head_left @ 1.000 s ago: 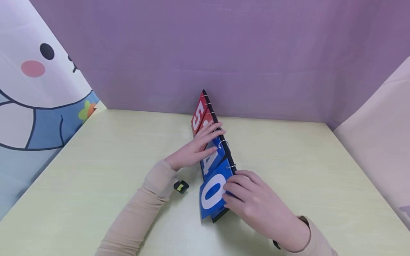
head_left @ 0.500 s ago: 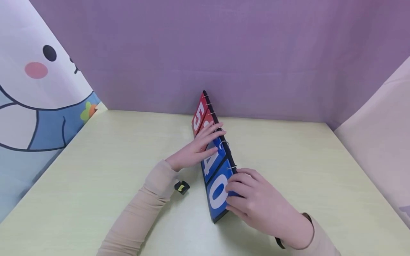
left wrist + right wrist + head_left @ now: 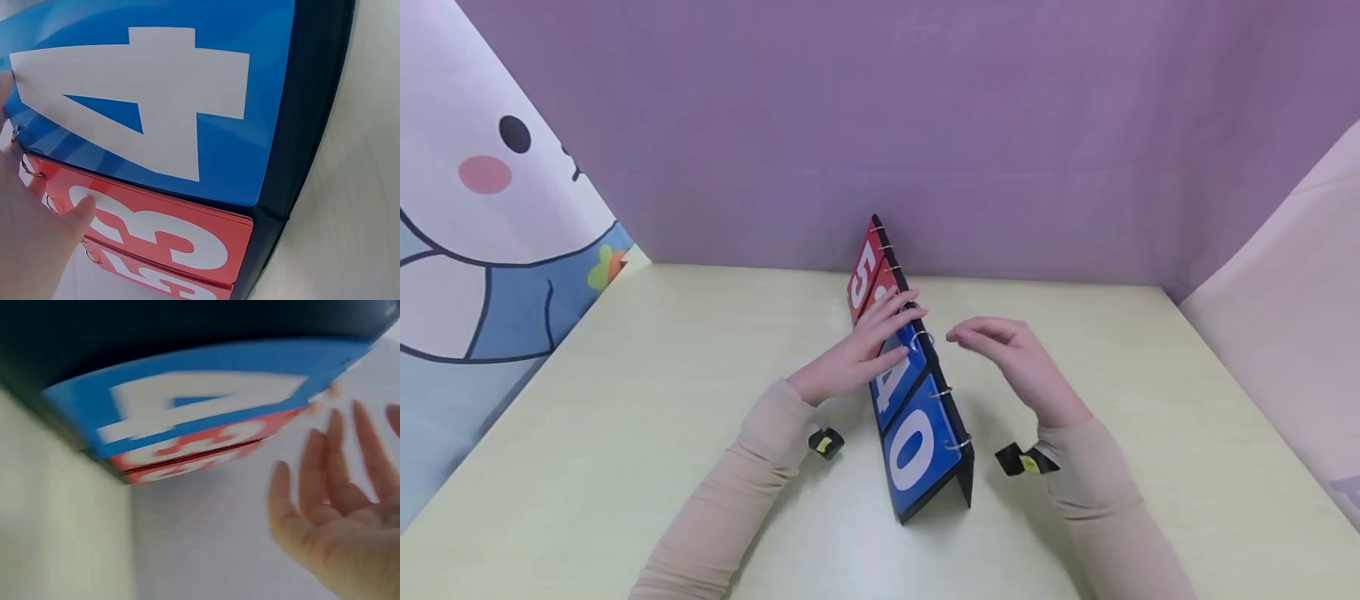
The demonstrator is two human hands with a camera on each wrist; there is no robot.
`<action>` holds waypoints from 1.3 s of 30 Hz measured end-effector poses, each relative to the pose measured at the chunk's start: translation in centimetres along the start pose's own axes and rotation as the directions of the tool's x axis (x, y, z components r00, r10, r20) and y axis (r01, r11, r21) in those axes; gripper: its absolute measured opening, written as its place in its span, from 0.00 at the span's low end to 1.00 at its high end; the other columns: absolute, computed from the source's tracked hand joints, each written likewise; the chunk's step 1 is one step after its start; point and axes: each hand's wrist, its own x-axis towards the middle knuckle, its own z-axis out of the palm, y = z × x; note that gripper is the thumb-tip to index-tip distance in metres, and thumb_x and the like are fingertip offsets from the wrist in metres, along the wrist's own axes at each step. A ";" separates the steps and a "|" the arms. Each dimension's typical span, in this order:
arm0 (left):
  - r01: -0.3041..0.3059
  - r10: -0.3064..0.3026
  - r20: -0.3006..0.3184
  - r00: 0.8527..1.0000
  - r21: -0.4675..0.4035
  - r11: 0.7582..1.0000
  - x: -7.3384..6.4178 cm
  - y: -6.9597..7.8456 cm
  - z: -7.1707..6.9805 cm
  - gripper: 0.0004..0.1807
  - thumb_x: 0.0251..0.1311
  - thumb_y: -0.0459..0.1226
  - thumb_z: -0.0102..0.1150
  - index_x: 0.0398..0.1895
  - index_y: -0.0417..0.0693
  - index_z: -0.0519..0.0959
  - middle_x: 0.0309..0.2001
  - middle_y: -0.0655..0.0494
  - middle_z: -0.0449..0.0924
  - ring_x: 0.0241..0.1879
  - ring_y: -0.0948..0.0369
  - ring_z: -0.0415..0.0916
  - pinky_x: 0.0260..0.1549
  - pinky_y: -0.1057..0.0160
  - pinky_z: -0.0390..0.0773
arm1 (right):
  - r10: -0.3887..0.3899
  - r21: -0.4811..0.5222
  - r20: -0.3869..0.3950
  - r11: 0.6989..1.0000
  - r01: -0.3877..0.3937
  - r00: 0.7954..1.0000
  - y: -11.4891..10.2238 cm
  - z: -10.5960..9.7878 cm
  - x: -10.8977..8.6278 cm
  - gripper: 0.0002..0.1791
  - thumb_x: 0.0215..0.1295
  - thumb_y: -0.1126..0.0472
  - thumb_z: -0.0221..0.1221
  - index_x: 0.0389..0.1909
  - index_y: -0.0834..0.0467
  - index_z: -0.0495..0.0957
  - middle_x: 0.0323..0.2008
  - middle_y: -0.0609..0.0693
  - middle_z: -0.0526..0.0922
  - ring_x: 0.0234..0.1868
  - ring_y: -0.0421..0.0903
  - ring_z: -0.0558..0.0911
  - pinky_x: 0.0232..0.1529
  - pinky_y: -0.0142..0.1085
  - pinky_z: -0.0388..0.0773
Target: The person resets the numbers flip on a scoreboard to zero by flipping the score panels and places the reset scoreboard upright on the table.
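A tabletop flip scoreboard point(image 3: 913, 446) stands like a tent, its ringed top edge running away from me. In the head view, its left face shows blue cards 4 and 0 nearer me and red cards farther off, one a 5. My left hand point(image 3: 867, 346) rests on the middle of this face, fingers extended up to the ringed edge. In the left wrist view its thumb lies over a red card point(image 3: 159, 231) marked 3, below the blue 4 card point(image 3: 162, 112). Right of the board, my right hand point(image 3: 1018, 358) is in the air, holding nothing. The right wrist view is blurred.
The pale yellow table point(image 3: 715, 325) extends around the scoreboard. A purple cloth point(image 3: 880, 117) hangs behind it, and a cartoon-printed cloth point(image 3: 512, 217) is at the left. Dark wrist camera pieces point(image 3: 1026, 459) sit by the cuffs.
The slanted blue 0 card has settled flat against the board. My right hand has let go of the near end and moved away to the far right side. My left hand stays put.
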 end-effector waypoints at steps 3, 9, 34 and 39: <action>0.013 -0.013 -0.002 1.000 0.005 1.000 -0.1 0.2 -0.2 0.29 0.68 0.39 0.49 0.72 0.53 0.57 0.76 0.58 0.39 0.75 0.58 0.25 0.69 0.37 0.39 | 0.143 0.050 0.132 0.987 -0.150 0.981 1.9 0.2 1.3 0.22 0.72 0.55 0.48 0.58 0.66 0.71 0.58 0.60 0.75 0.60 0.54 0.74 0.65 0.51 0.65; 0.022 -0.020 -0.038 0.999 0.050 0.999 -0.3 1.3 -0.6 0.30 0.67 0.39 0.50 0.72 0.52 0.58 0.76 0.57 0.39 0.75 0.56 0.24 0.68 0.36 0.38 | 0.170 0.066 0.273 0.979 -0.195 0.947 3.4 1.0 2.3 0.25 0.72 0.56 0.47 0.65 0.65 0.63 0.63 0.63 0.68 0.63 0.59 0.69 0.64 0.51 0.67; -0.379 0.371 0.096 0.924 0.372 0.847 -6.8 6.4 3.0 0.28 0.67 0.41 0.50 0.69 0.48 0.61 0.73 0.48 0.52 0.73 0.53 0.49 0.69 0.52 0.56 | 0.194 0.263 0.383 0.914 -0.308 0.903 6.8 2.1 3.5 0.32 0.71 0.58 0.46 0.71 0.65 0.49 0.69 0.66 0.58 0.69 0.63 0.59 0.69 0.57 0.54; -0.382 0.383 0.075 0.921 0.376 0.844 -6.7 6.2 3.3 0.29 0.66 0.40 0.52 0.69 0.48 0.61 0.73 0.48 0.53 0.73 0.52 0.49 0.69 0.52 0.57 | 0.182 0.268 0.395 0.915 -0.302 0.901 7.5 2.0 3.7 0.31 0.68 0.62 0.49 0.69 0.67 0.53 0.66 0.65 0.61 0.66 0.60 0.64 0.68 0.56 0.56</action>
